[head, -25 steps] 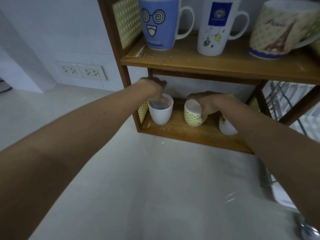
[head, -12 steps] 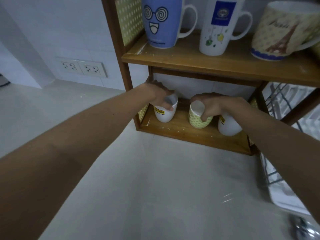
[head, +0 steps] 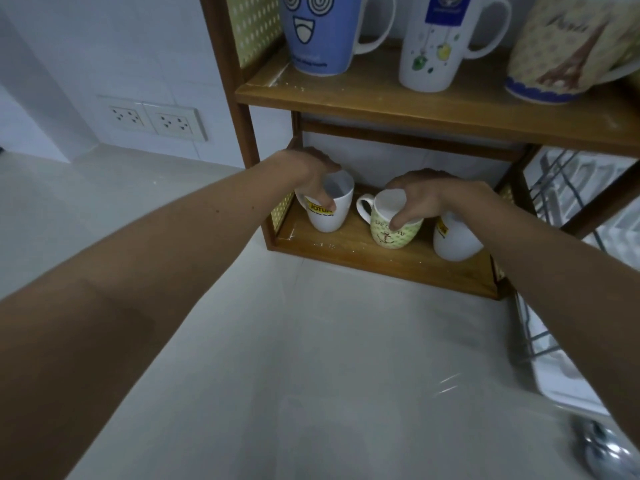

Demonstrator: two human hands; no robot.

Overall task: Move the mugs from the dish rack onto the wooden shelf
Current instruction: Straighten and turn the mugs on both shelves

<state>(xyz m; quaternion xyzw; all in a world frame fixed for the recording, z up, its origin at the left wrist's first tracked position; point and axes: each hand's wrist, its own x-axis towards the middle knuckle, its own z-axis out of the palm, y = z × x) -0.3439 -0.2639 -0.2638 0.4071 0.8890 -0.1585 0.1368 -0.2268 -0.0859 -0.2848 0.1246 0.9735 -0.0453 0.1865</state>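
My left hand [head: 311, 171] grips the rim of a white mug with a yellow label [head: 329, 213] that stands on the left of the wooden shelf's bottom board [head: 349, 245]. My right hand [head: 420, 197] holds the rim of a green patterned mug [head: 391, 233] in the middle of that board, its handle pointing left. Another white mug [head: 453, 242] stands to the right, partly hidden behind my right forearm. The wire dish rack [head: 571, 188] shows at the far right behind the shelf post.
On the upper board [head: 381, 95] stand a blue face mug [head: 318, 32], a tall white mug [head: 436, 43] and a wide Paris mug [head: 568, 53]. Wall sockets [head: 156, 119] sit left. A white counter [head: 311, 358] lies below, a white tray [head: 561, 375] at right.
Both mugs have settled upright on the bottom board. The green mug has turned so its handle shows on the left. The camera has moved closer.
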